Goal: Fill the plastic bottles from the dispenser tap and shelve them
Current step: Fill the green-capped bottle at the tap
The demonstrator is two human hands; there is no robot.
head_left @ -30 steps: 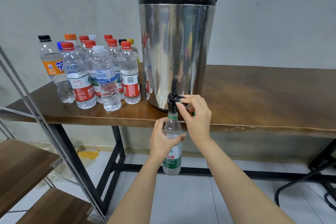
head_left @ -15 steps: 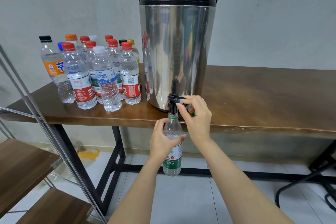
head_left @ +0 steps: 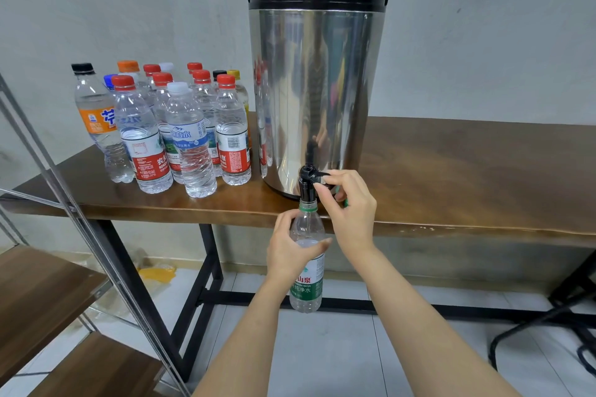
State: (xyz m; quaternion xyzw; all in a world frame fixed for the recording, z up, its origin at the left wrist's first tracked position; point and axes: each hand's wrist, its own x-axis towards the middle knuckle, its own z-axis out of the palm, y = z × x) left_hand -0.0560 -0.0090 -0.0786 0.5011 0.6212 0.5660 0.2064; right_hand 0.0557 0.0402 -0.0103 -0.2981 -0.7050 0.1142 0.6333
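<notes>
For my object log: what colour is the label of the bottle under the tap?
The label is green and white; head view.

A head-worn wide-angle camera looks forward and down, facing the wall (head_left: 483,42); the steel dispenser (head_left: 317,90) fills twelve o'clock, close; the left hand (head_left: 290,253) gripping the green-label bottle (head_left: 306,292) and the right hand (head_left: 351,213) pinching the tap lever (head_left: 317,175) sit at arm's reach near centre; the shelf rack (head_left: 48,284) lies at eight o'clock.

A clear, green-labelled bottle (head_left: 308,292) is upright and uncapped, mouth just under the black tap (head_left: 305,182) of the steel dispenser (head_left: 316,90) at the worktop's (head_left: 467,177) front edge. Capped bottles (head_left: 190,138) stand clustered beside the dispenser, toward the worktop's left end.
</notes>
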